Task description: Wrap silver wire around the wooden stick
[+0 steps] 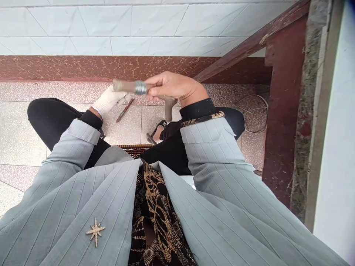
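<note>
A wooden stick point(126, 86) with a band of silver wire point(141, 88) wound round it is held level by my bare right hand point(173, 88), whose fingers are closed on it to the right of the band. Below that palm, a brown branch-like piece point(168, 109) points down; whether it joins the stick is hidden. My left hand point(107, 101), in a white knitted glove, is just below the stick's blurred left end. Its fingers look closed, but what they hold, if anything, I cannot make out.
On the tiled floor lies a thin rusty-brown strip point(124, 110). A dark metal tool end point(151, 139) shows beside my shoe. At right stand a red-brown wooden frame point(283, 111) and a loop of pale cord point(259, 131). A tiled wall point(155, 22) rises ahead.
</note>
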Available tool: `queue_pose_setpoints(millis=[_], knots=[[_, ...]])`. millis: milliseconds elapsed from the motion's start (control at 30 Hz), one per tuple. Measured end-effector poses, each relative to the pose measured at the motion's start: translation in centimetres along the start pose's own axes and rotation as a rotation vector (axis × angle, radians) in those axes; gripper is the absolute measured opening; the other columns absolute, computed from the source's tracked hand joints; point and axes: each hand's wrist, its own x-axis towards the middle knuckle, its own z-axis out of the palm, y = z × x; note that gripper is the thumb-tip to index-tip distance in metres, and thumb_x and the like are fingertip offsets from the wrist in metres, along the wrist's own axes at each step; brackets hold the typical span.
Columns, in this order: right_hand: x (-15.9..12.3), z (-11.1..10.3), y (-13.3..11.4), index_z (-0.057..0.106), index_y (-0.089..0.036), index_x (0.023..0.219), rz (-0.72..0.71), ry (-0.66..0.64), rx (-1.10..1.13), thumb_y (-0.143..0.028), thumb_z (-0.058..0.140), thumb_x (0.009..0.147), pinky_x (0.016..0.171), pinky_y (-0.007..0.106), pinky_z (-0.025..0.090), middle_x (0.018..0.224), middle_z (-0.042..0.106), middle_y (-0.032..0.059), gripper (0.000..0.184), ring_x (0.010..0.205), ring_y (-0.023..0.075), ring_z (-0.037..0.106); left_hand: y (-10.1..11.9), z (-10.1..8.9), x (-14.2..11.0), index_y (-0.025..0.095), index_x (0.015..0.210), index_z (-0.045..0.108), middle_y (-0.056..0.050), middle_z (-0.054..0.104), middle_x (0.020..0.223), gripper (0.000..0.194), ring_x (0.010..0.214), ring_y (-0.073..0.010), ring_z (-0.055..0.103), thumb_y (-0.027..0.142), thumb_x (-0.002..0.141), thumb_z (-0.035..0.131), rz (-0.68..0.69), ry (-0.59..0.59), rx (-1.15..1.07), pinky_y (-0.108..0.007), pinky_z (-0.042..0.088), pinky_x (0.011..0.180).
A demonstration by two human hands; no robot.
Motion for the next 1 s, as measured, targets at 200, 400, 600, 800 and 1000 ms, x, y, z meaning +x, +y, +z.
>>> queue_pose_setpoints(millis=[200, 400, 600, 800, 1000], knots=[[0.8, 0.9, 0.3, 0.057, -0.027, 0.098, -0.078, 0.464, 0.203, -0.057, 0.075, 0.086, 0.072, 0.035, 0.044, 0.088, 0.059, 0.0042, 0.037, 0.071, 0.0181, 0.045, 0.9, 1.5, -1.2, 0.017, 0.076, 0.061, 0.006, 0.041, 0.052, 0.027, 0.047, -0.007, 0.036, 0.02, 0.102, 0.056, 0.013, -0.237, -0.007, -0.022, 0.034, 0.053], [1.9, 0.9, 1.2, 0.069, -0.016, 0.104, 0.369, 0.437, -0.401, -0.015, 0.064, 0.095, 0.074, 0.032, 0.042, 0.081, 0.057, 0.0014, 0.01, 0.07, 0.0147, 0.048, 1.1, 0.8, -1.4, 0.016, 0.077, 0.064, 0.003, 0.048, 0.059, 0.019, 0.053, -0.0084, 0.041, 0.016, 0.095, 0.056, 0.032, -0.215, 0.125, -0.024, 0.035, 0.057], [1.2, 0.9, -0.1, 0.075, -0.011, 0.124, 0.481, -0.298, -0.276, -0.013, 0.066, 0.097, 0.068, 0.028, 0.041, 0.07, 0.056, -0.004, 0.028, 0.063, 0.0115, 0.048, 0.4, -0.2, -0.7, 0.017, 0.076, 0.061, 0.002, 0.049, 0.064, 0.015, 0.062, -0.0109, 0.048, 0.017, 0.09, 0.056, 0.024, -0.08, 0.253, -0.026, 0.038, 0.063], [1.0, -0.3, 0.7, 0.076, -0.017, 0.127, 0.361, -0.253, -0.233, -0.025, 0.074, 0.094, 0.067, 0.025, 0.043, 0.076, 0.059, -0.0037, 0.034, 0.064, 0.0101, 0.048, 0.6, -0.1, -0.7, 0.017, 0.078, 0.06, 0.003, 0.043, 0.058, 0.02, 0.054, -0.009, 0.041, 0.023, 0.097, 0.056, -0.048, -0.111, 0.113, -0.025, 0.035, 0.059], [0.7, -0.6, 1.1, 0.079, -0.024, 0.123, 0.325, -0.197, -0.228, -0.041, 0.079, 0.092, 0.066, 0.025, 0.045, 0.077, 0.061, -0.0017, 0.035, 0.067, 0.0125, 0.055, 0.0, 0.0, -0.3, 0.016, 0.077, 0.059, 0.003, 0.046, 0.063, 0.019, 0.059, -0.0087, 0.043, 0.019, 0.096, 0.059, -0.022, -0.098, 0.077, -0.025, 0.036, 0.062]])
